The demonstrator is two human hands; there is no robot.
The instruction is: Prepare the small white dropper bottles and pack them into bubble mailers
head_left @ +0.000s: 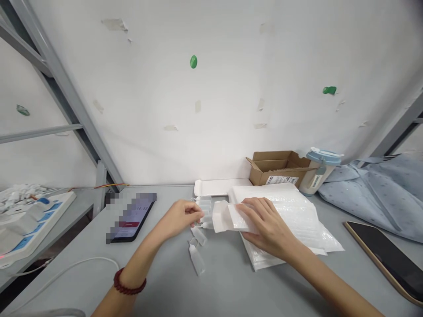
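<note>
My left hand (pixel 181 218) is closed in a pinch at the neck end of a small translucent plastic bottle (pixel 207 225), in a row of several similar bottles (pixel 205 204). The fingers partly cover that row. Nearer to me lie two more bottles, one (pixel 199 236) just below my fingertips and another (pixel 197 259) at a slant, each with a loop at its cap. My right hand (pixel 267 224) is wrapped round a small white box (pixel 243 218), its open flap end (pixel 220 215) facing the bottles. What is inside the box is hidden.
White bubble mailers (pixel 297 207) lie stacked under my right hand. Behind them are a flat white box (pixel 221 187), an open cardboard box (pixel 277 169) and a blue-lidded cup (pixel 319 171). Phones lie at left (pixel 132 218) and right (pixel 386 257), beside a blue cloth (pixel 366 193). A cable (pixel 79 263) crosses the left.
</note>
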